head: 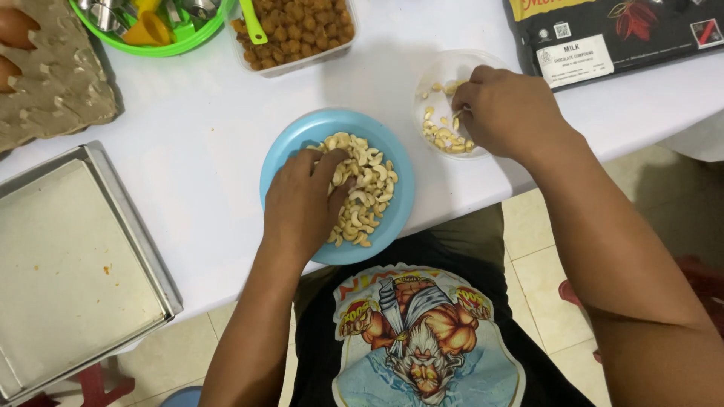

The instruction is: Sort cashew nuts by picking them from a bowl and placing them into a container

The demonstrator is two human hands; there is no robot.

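A blue plate (302, 134) sits at the near edge of the white table (196, 128) with a heap of cashew nuts (366, 187) on it. My left hand (300, 205) rests on the plate's left half, fingers spread into the cashews. To the right, a clear plastic bowl (439, 69) holds a smaller lot of cashew pieces (445, 136). My right hand (507, 111) reaches into that bowl with fingertips pinched over the pieces; whether a nut is between them is hidden.
A metal baking tray (68, 271) lies at the left. Behind are an egg carton (53, 83), a green bowl of metal cutters (151, 30), a clear tub of raisins (302, 34) with a green spoon, and a black packet (618, 34) at the back right.
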